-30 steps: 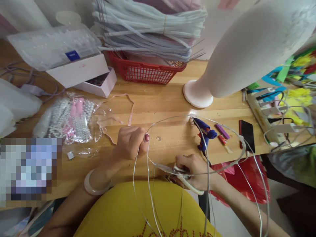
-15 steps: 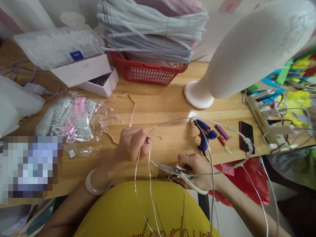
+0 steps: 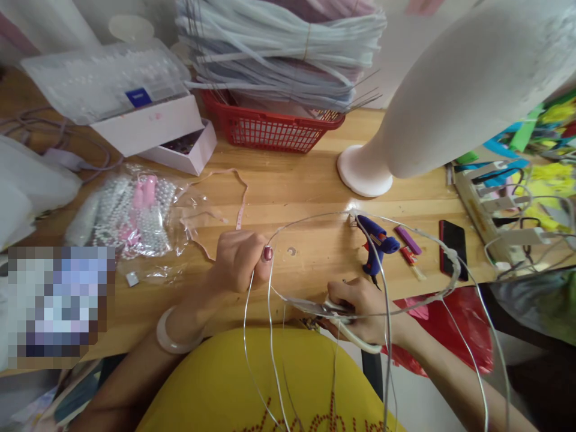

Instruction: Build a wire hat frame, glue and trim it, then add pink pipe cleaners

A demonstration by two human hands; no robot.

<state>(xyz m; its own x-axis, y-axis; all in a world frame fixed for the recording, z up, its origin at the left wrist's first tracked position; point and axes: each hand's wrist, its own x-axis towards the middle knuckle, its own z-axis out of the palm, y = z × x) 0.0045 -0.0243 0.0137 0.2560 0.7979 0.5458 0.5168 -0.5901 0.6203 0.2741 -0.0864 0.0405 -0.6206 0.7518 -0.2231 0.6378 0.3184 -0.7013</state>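
A round wire frame [image 3: 310,217] spans the space in front of me, with several silvery wires hanging from its ring toward my lap. My left hand [image 3: 240,261] is closed around the ring's left side, thumb pressed against the wire. In my right hand [image 3: 360,303] are white-handled scissors [image 3: 310,307], their blades pointing left toward the left hand. The blade tips are close to a thin strand that runs down from the left fingers; whether they touch it I cannot tell. Part of the ring crosses in front of the right hand.
A blue glue gun [image 3: 375,243] lies beyond the right hand, beside a purple stick [image 3: 408,240] and a phone [image 3: 453,249]. Behind stand a red basket [image 3: 274,129] of pipe cleaners and a white stand [image 3: 366,174]. Bagged beads [image 3: 130,210] and a measuring tape [image 3: 240,210] lie left.
Almost nothing differs. The view has shifted slightly, and both hands keep their hold on the wire frame and the scissors.
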